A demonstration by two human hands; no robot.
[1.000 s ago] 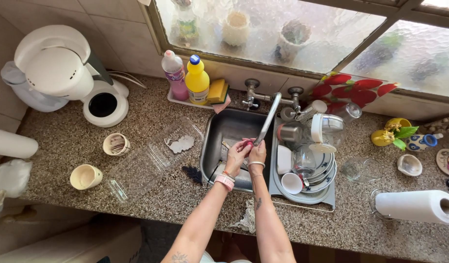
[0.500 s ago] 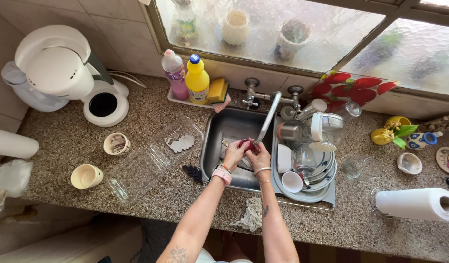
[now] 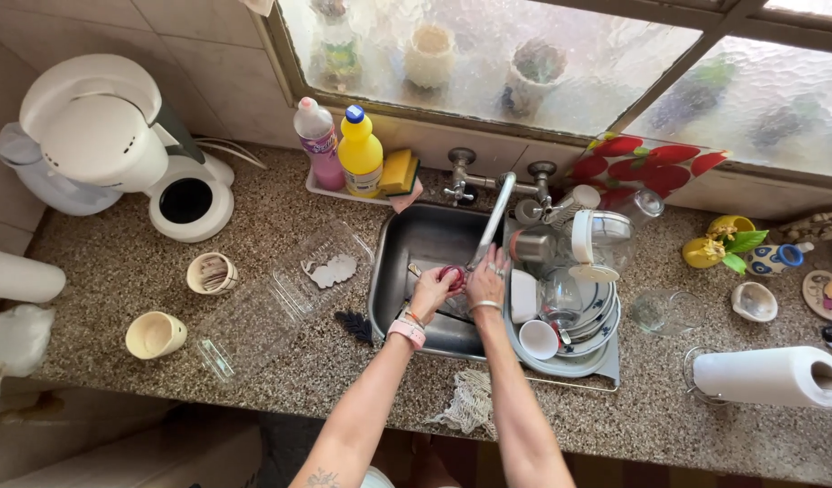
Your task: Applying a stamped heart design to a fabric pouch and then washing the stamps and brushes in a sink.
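Observation:
Both hands meet over the steel sink (image 3: 414, 242), under the tip of the long tap spout (image 3: 491, 220). My left hand (image 3: 432, 291) grips a small red object (image 3: 451, 273), of a kind I cannot make out. My right hand (image 3: 486, 276) is pressed against that object from the right, rings on its fingers. A pink band sits on my left wrist and a silver bangle on the right.
A dish rack (image 3: 570, 312) full of plates, cups and glasses stands right of the sink. Yellow and pink bottles (image 3: 360, 152) and a sponge stand behind it. A clear plastic tray (image 3: 271, 298), two small cups, a white coffee maker (image 3: 109, 145) and a paper towel roll (image 3: 766, 376) sit on the granite counter.
Both hands have shifted slightly toward the tap spout, staying together on the red object. The counter items have not moved.

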